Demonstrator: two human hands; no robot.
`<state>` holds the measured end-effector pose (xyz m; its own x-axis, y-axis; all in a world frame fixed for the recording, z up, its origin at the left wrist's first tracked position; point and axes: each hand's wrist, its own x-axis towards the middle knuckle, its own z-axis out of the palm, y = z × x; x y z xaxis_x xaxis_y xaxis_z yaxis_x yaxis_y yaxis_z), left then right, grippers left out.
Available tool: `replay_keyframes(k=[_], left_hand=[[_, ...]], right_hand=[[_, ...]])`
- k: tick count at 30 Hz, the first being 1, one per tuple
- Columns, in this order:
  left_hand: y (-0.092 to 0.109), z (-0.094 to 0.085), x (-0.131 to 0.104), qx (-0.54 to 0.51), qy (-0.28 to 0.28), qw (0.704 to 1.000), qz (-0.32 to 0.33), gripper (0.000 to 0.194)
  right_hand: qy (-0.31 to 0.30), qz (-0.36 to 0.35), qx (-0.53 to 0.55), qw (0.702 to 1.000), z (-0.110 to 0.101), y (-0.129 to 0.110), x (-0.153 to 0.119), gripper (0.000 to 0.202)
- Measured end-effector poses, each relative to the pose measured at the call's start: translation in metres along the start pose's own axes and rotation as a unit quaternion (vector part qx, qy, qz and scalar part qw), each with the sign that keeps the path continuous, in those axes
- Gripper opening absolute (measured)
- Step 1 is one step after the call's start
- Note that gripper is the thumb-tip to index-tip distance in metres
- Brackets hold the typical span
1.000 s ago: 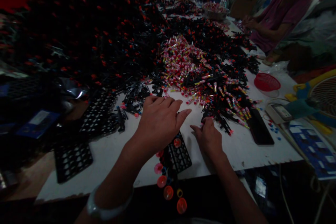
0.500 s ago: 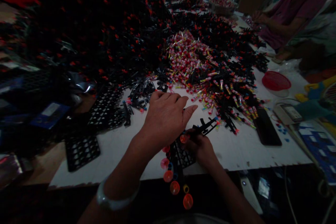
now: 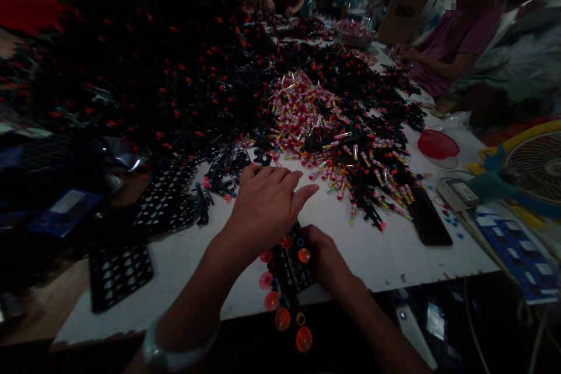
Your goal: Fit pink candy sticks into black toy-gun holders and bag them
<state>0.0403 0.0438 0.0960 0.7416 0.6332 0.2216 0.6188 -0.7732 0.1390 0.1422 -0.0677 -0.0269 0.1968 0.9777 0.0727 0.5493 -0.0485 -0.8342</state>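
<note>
My left hand [image 3: 267, 204] is palm down with fingers stretched forward and thumb apart, above a narrow black tray [image 3: 302, 274] full of holes. From the tray's near side stick out orange and pink suction cups [image 3: 283, 319] with blue and yellow rings. My right hand [image 3: 326, 254] is curled at the tray's right edge, closed on a black toy gun that is mostly hidden; an orange cup [image 3: 304, 255] shows beside its fingers. Several black toy guns [image 3: 223, 172] lie just beyond my left hand.
A large heap of black toy guns [image 3: 131, 87] covers the left and back. Small pink tubes [image 3: 302, 108] are piled mid-table. Another black tray [image 3: 120, 277] lies left. At right are a phone [image 3: 432, 219], red basket [image 3: 438, 144] and fan [image 3: 547, 166]. Co-workers sit beyond.
The toy gun that jutted right from my right hand is turned in and now mostly hidden. My right hand has drawn close against the tray. The view has shifted slightly; my left hand stays above the tray.
</note>
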Motion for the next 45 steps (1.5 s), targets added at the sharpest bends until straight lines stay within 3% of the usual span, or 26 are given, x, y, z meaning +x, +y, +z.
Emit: replay_keyframes(k=[2, 5, 7, 11, 14, 16, 19, 21, 23, 26, 29, 32, 35, 38, 42, 45], left_hand=[[0.000, -0.004, -0.002, -0.008, 0.001, 1.000, -0.003, 0.055], [0.006, -0.010, -0.007, -0.019, 0.007, 1.000, -0.012, 0.065], [0.012, -0.010, -0.008, -0.010, 0.009, 1.000, -0.017, 0.068], [0.019, -0.002, -0.006, 0.021, -0.010, 1.000, -0.016, 0.066], [0.017, 0.004, -0.002, 0.024, -0.025, 0.999, -0.001, 0.061], [0.015, 0.005, -0.001, 0.019, -0.026, 0.999, 0.006, 0.057], [0.013, 0.004, 0.000, 0.012, -0.029, 0.999, 0.009, 0.049], [0.013, 0.004, 0.000, 0.012, -0.031, 0.999, 0.009, 0.046], [0.014, 0.003, 0.000, 0.012, -0.034, 0.999, 0.003, 0.045], [0.015, 0.003, 0.001, 0.009, -0.035, 0.999, -0.001, 0.044], [0.016, 0.003, 0.001, 0.010, -0.031, 0.999, 0.006, 0.042], [0.015, 0.003, 0.000, 0.010, -0.024, 1.000, 0.007, 0.042], [0.015, 0.003, -0.001, 0.009, -0.015, 1.000, 0.013, 0.041], [0.015, 0.002, -0.002, 0.005, -0.012, 1.000, 0.014, 0.040], [0.016, 0.002, -0.002, 0.007, -0.018, 1.000, 0.009, 0.040], [0.015, 0.002, -0.002, 0.019, -0.019, 0.999, 0.019, 0.040]], right_hand=[[0.067, 0.039, -0.046, 0.996, -0.030, 0.011, 0.007, 0.012], [0.168, 0.177, -0.192, 0.951, -0.069, 0.026, 0.017, 0.024], [0.158, 0.227, -0.253, 0.927, -0.081, 0.036, 0.023, 0.027], [0.143, 0.217, -0.239, 0.936, -0.078, 0.049, 0.027, 0.014], [0.149, 0.197, -0.166, 0.955, -0.065, 0.050, 0.026, 0.014], [0.124, 0.186, -0.045, 0.974, -0.055, 0.046, 0.026, 0.017], [0.023, 0.170, 0.180, 0.968, -0.041, 0.036, 0.027, 0.028], [-0.063, 0.163, 0.247, 0.953, -0.036, 0.031, 0.026, 0.027], [-0.091, 0.159, 0.196, 0.963, -0.036, 0.027, 0.024, 0.020], [-0.021, 0.139, -0.057, 0.988, -0.044, 0.023, 0.017, 0.017], [-0.010, 0.125, -0.266, 0.956, -0.052, 0.018, 0.013, 0.023], [-0.029, 0.111, -0.316, 0.942, -0.053, 0.018, 0.017, 0.015], [-0.006, 0.094, -0.253, 0.963, -0.050, 0.025, 0.023, 0.003], [0.021, 0.126, -0.058, 0.990, -0.044, 0.031, 0.026, 0.010], [0.006, 0.140, 0.226, 0.964, -0.030, 0.026, 0.029, 0.026], [-0.012, 0.099, 0.245, 0.964, -0.017, 0.021, 0.035, 0.021]])
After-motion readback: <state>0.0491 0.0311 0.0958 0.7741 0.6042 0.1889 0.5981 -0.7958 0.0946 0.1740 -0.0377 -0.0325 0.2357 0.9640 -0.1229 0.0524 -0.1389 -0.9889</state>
